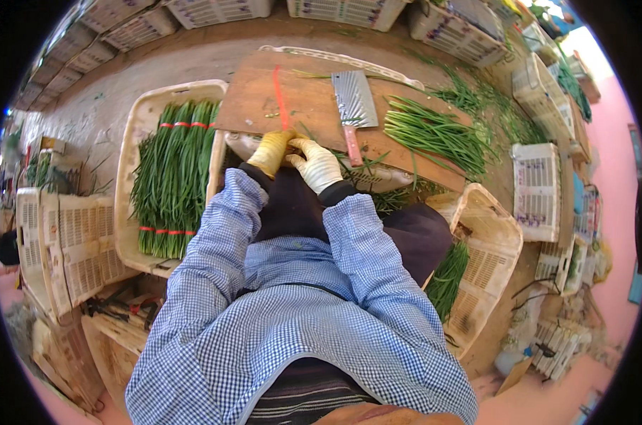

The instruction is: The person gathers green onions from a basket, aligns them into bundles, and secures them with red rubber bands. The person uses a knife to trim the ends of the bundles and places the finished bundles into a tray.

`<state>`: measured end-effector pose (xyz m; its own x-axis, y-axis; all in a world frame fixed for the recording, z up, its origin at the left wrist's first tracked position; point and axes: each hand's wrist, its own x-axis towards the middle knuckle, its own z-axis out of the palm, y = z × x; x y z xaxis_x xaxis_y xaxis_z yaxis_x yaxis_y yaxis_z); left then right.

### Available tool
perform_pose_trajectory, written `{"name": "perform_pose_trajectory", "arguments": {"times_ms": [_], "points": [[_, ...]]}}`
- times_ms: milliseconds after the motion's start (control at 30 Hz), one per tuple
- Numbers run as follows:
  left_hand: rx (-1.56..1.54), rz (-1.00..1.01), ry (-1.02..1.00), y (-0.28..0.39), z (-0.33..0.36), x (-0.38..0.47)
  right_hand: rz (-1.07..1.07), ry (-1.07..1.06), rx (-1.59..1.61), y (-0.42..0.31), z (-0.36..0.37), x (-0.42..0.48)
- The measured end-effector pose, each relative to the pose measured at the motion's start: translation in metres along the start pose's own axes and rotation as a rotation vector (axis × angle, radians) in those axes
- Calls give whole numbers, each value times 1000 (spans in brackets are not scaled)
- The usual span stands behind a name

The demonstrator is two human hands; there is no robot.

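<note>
My left hand (pixel 270 152), in a yellowed work glove, is at the near edge of a wooden board (pixel 310 114). A red strip of tape (pixel 280 95) runs along the board and ends at its fingertips. Beside it, fingers bent and touching the left ones, is my right hand (pixel 317 163) in a whiter glove. Whatever lies between the fingers is hidden. To the right, a cleaver (pixel 354 101) rests on the board, its reddish handle (pixel 353 146) towards me. Farther right lies a loose pile of green garlic chives (pixel 435 135).
At left, a plastic crate (pixel 127 212) holds several chive bunches (pixel 175 170) bound with red bands. Another crate (pixel 486 265) with loose chives (pixel 451 281) stands by my right leg. Trimmings (pixel 491 101) litter the floor beyond the board. More crates (pixel 347 11) line the far side.
</note>
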<state>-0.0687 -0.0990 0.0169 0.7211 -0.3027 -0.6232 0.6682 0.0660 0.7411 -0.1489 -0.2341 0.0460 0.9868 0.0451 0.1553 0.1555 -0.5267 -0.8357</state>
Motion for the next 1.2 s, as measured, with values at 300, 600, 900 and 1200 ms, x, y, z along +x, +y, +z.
{"name": "perform_pose_trajectory", "arguments": {"times_ms": [300, 600, 900, 1200], "points": [[48, -222, -129, 45, -36, 20, 134, 271, -513, 134, -241, 60], [163, -194, 21, 45, -26, 19, 511, -320, -606, 197, -289, 92], [144, -145, 100, 33, -25, 21, 532, -490, -869, 161, -273, 35], [76, -172, 62, 34, -25, 16, 475, -280, -986, 184, -258, 11]]}}
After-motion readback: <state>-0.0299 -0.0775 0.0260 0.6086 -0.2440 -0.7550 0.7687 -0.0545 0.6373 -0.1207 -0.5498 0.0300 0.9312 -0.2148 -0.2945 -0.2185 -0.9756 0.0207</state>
